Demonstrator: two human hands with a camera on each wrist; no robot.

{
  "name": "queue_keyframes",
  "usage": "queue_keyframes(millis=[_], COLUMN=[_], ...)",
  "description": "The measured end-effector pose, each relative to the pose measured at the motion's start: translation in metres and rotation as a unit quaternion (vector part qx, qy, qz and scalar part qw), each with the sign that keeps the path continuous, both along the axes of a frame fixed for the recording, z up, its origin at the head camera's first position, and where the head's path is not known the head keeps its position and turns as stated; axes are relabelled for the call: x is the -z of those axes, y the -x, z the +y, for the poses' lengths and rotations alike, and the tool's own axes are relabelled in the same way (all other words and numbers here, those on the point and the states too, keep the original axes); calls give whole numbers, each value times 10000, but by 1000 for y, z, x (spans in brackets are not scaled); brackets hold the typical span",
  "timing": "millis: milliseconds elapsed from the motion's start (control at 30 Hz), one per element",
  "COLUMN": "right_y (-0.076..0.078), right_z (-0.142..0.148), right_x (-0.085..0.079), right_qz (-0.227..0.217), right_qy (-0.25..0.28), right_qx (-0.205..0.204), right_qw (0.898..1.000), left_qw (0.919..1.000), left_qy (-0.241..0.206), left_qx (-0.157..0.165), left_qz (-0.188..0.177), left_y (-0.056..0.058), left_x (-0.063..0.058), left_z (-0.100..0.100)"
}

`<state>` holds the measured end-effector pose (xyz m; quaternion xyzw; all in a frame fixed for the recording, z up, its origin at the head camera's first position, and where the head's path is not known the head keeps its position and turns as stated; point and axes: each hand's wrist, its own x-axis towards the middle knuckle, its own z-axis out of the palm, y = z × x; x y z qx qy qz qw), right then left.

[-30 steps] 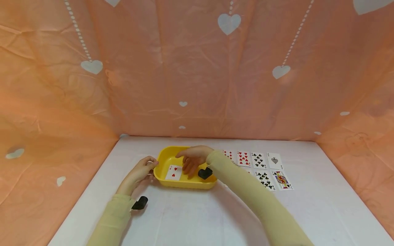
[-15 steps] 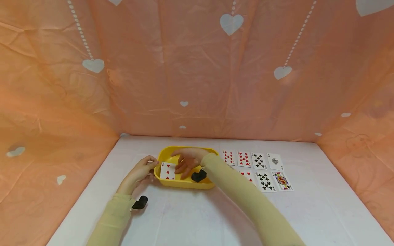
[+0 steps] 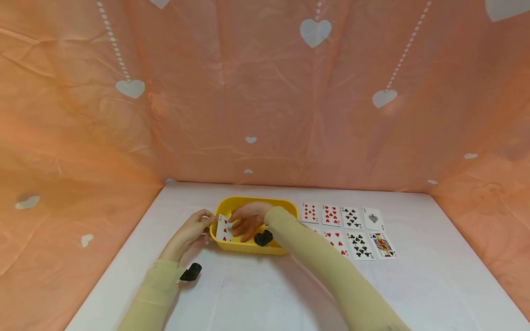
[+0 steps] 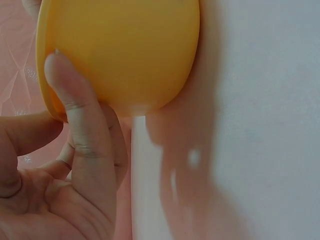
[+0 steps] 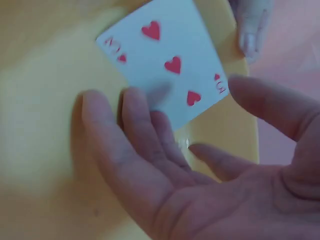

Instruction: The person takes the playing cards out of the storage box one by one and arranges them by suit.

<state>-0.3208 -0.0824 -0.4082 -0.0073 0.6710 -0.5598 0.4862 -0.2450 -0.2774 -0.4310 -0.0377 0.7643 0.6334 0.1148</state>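
Observation:
A yellow plastic tray (image 3: 250, 248) stands on the white table. My left hand (image 3: 191, 231) pinches its left rim; in the left wrist view the finger and thumb lie on either side of the tray edge (image 4: 44, 30). Inside, a three of hearts playing card (image 3: 224, 228) leans tilted against the tray's left end. My right hand (image 3: 248, 218) reaches into the tray with fingers spread and loosely bent. In the right wrist view its thumb is at one corner of the card (image 5: 175, 75) and its fingers are by the near edge; whether they touch is unclear.
To the right of the tray, several playing cards lie face up in two rows, among them a nine of hearts (image 3: 331, 215), an ace of spades (image 3: 374, 219) and a jack (image 3: 384, 245). My right sleeve (image 3: 314, 262) covers part of the front row. An orange curtain (image 3: 265, 115) encloses the table.
The three of hearts has slid left from the tray floor and now tilts up against the left end. My right hand has moved left with it; the left hand keeps its hold on the rim.

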Motion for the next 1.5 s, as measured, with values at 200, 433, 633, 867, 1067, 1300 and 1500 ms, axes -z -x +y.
queue_keyframes(millis=[200, 433, 633, 867, 1067, 1300, 1500], right_y=[4, 3, 4, 12, 16, 20, 20], right_z=[-1, 0, 6, 13, 23, 34, 42], right_x=[2, 0, -2, -2, -4, -8, -15], right_qz=[138, 554, 748, 650, 1475, 2550, 2685], right_qy=[-209, -508, -573, -529, -810, -1138, -1018], right_qx=[-130, -488, -488, -414, -637, -764, -472], right_qw=[9996, 9960, 9944, 9956, 9837, 9572, 9567], left_qw=[10000, 10000, 9999, 9998, 9998, 9998, 9998], left_qy=[44, 13, 78, 144, 198, 180, 199], left_qx=[-10, 8, -20, 47, -38, -88, -45], left_qz=[-24, 33, 62, 99, 49, 48, 36], left_y=[-1, -3, -3, -3, -2, -1, -2], left_x=[0, 0, 0, -1, -1, 0, -1], left_z=[3, 3, 2, 1, 2, 2, 3])
